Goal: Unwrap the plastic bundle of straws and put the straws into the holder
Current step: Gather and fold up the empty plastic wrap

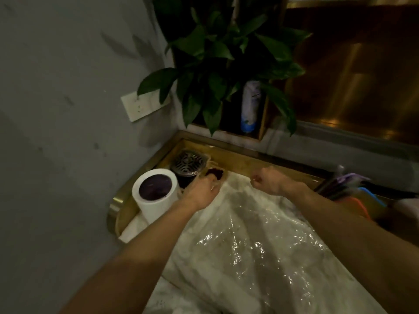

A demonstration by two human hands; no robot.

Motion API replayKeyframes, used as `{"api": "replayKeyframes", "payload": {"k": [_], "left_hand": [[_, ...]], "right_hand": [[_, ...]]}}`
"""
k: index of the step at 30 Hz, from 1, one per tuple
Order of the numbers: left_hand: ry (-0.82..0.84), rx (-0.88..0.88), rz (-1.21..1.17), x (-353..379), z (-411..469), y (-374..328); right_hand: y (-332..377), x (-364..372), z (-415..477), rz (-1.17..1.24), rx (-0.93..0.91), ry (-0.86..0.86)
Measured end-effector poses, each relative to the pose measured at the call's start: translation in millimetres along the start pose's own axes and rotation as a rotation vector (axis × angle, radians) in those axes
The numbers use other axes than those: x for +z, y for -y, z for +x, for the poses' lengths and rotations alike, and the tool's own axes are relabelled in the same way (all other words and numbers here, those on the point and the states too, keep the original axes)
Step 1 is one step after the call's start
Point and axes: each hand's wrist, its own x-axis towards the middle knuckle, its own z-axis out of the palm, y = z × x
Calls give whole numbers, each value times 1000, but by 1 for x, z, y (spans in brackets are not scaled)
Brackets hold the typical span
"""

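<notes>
Two bare hands reach forward over a pale worktop (226, 298) covered by a sheet of clear crinkled plastic (256, 243). The left hand (201, 191), toward 11 o'clock, rests at the far edge of the plastic with its fingertips curled down at a small dark object (215, 172); whether this grip is clamped on anything cannot be told. The right hand (268, 181), toward 12 o'clock, is curled into a loose fist, grip together, possibly pinching the plastic's edge. A white cylindrical holder (156, 198) with a dark interior stands at 10 o'clock, just beside the left hand, on a brass-rimmed tray (113, 211). A dark patterned round lid (189, 163) lies behind it. Dark straws (335, 191) lie at 2 o'clock, well apart from the holder. A leafy plant (217, 64) fills 12 o'clock.
</notes>
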Motion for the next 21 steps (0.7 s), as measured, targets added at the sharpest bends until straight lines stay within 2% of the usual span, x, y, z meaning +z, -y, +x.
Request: {"api": "replayKeyframes", "payload": {"k": [6, 11, 15, 21], "left_hand": [[175, -285, -287, 51, -39, 48], [214, -458, -605, 91, -58, 73], [175, -507, -899, 106, -63, 73], [54, -365, -921, 103, -67, 77]], "right_hand": [[-5, 58, 32, 133, 109, 126], [-27, 90, 41, 178, 235, 210], [-45, 101, 40, 236, 320, 188], [-52, 98, 37, 348, 360, 299]]}}
